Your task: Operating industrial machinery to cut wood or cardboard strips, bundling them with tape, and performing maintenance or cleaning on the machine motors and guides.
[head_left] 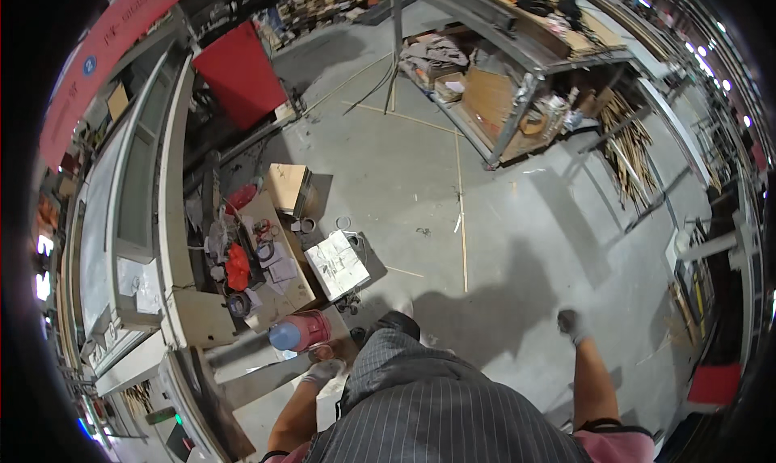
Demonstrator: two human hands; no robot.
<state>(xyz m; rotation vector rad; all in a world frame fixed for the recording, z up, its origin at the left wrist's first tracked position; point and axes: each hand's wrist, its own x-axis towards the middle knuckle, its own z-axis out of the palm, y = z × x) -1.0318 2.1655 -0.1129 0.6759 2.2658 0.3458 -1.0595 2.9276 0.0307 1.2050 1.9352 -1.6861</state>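
My left hand (325, 371), in a light glove, is low on the left beside a pink bucket (311, 329) with a bluish top. A small reddish-brown round thing (324, 352) lies just beyond this hand; I cannot make out whether they touch. Out to the right over the grey floor, my right hand (569, 324) wears a glove with a dark front. It is blurred, and its fingers do not show apart. No held thing can be made out in either hand. A dark striped apron (436, 406) covers my front.
Left of me stands a low bench (295, 291) with red bags and papers. Near it are a white-topped box (337, 265) and a wooden box (288, 186). A metal-framed workbench (529, 111) is ahead; thin strips (462, 212) lie on the floor.
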